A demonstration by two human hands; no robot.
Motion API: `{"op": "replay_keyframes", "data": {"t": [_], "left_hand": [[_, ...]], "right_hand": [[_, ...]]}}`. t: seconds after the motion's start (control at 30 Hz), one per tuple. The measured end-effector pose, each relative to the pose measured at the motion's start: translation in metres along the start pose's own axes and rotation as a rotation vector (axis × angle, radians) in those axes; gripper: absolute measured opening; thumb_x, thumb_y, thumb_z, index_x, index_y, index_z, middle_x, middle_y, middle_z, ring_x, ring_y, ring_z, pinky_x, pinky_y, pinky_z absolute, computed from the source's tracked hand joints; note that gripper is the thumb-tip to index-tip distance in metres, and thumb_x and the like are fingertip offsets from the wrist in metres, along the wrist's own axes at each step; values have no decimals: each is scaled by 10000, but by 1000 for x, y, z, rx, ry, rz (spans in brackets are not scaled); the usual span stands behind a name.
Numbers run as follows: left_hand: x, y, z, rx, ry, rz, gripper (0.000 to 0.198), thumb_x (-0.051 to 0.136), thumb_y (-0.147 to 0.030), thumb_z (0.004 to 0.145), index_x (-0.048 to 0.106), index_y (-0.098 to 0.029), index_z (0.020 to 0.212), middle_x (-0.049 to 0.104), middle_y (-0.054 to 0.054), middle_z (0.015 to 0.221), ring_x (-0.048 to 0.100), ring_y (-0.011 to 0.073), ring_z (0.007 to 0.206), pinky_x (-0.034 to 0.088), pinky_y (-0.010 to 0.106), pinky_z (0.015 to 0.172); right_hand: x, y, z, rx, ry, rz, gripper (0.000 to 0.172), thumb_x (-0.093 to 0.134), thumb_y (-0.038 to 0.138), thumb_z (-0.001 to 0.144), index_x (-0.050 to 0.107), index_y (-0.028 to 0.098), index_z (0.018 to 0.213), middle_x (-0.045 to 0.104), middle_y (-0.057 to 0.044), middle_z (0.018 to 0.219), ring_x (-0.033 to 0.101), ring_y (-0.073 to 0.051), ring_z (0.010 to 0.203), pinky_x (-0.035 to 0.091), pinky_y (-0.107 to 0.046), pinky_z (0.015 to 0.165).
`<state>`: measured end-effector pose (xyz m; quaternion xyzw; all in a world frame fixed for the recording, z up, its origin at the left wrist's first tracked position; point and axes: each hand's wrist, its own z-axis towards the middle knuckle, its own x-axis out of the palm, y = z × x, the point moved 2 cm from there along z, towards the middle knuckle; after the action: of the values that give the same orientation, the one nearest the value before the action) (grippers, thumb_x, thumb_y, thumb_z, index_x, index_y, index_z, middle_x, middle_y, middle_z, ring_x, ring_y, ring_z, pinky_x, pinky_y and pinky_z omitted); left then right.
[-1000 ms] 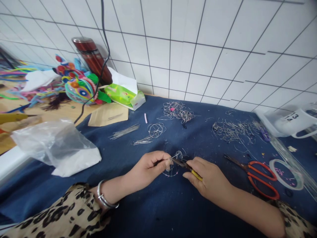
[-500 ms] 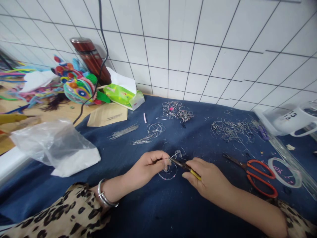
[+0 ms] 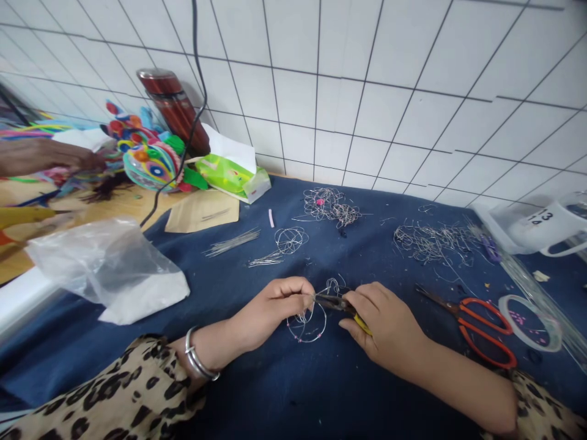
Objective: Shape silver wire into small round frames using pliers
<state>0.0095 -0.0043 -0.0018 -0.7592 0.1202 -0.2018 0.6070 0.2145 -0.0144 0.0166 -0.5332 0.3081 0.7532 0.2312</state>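
Between thumb and fingers, my left hand (image 3: 279,308) pinches a thin wire ring (image 3: 304,340) strung with small pink beads. My right hand (image 3: 383,321) is wrapped round pliers (image 3: 337,304) with yellow handles. The dark jaws of the pliers reach the wire right at my left fingertips; whether they are clamped on it is too small to tell. Bent wire ends (image 3: 333,286) stick up just behind the jaws. Red-handled scissors (image 3: 481,327) lie to the right of my right hand, beside a round clear dish (image 3: 504,305) holding pink beads.
Tangled wire (image 3: 328,205), straight wire pieces (image 3: 233,242) and a loose wire heap (image 3: 431,239) lie on the dark blue cloth (image 3: 257,391). A plastic bag (image 3: 110,256) is at left. Another person's hand (image 3: 50,157) is near the colourful craft figure (image 3: 153,165). A white jug (image 3: 541,220) stands right.
The beaded ring has swung, and more of it shows below my left fingers. The pliers have turned slightly in my right hand. Another person's hand has come in at the far left.
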Motion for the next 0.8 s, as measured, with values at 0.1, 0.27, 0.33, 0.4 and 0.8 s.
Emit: {"op": "replay_keyframes", "data": {"t": [0.1,0.27,0.33,0.4,0.8], "left_hand": [[0,0,0,-2,12,-23,126,503,-154,791,550,-126,678,465,-15,604,377,94,584,290,232,574],[1,0,0,-33,28,-107,129,517,-168,801,556,-120,687,477,-10,609,383,90,589,285,231,581],[2,0,0,-53,42,-153,125,515,-160,800,557,-119,690,476,-10,605,380,87,582,279,229,576],[3,0,0,-72,52,-191,122,510,-153,800,559,-119,694,476,-9,601,381,86,577,275,227,570],[9,-9,-1,-62,29,-260,154,520,-184,818,572,-119,689,482,-5,568,410,88,554,236,229,524]], "right_hand": [[1,-1,0,-47,-26,-72,305,470,344,858,543,112,1043,542,-98,884,462,-200,788,440,-378,706],[1,-3,0,-97,-42,-112,330,480,345,852,537,104,1071,538,-98,883,451,-198,775,440,-377,691],[2,-5,0,-113,-37,-127,338,480,347,852,534,104,1081,538,-97,880,452,-198,772,441,-374,686],[3,-6,-1,-133,-41,-162,346,484,346,851,531,102,1092,539,-98,875,455,-201,774,442,-374,681],[1,-5,-6,-216,-161,-340,398,530,325,832,508,65,1134,552,-108,858,485,-217,789,439,-352,630]]}}
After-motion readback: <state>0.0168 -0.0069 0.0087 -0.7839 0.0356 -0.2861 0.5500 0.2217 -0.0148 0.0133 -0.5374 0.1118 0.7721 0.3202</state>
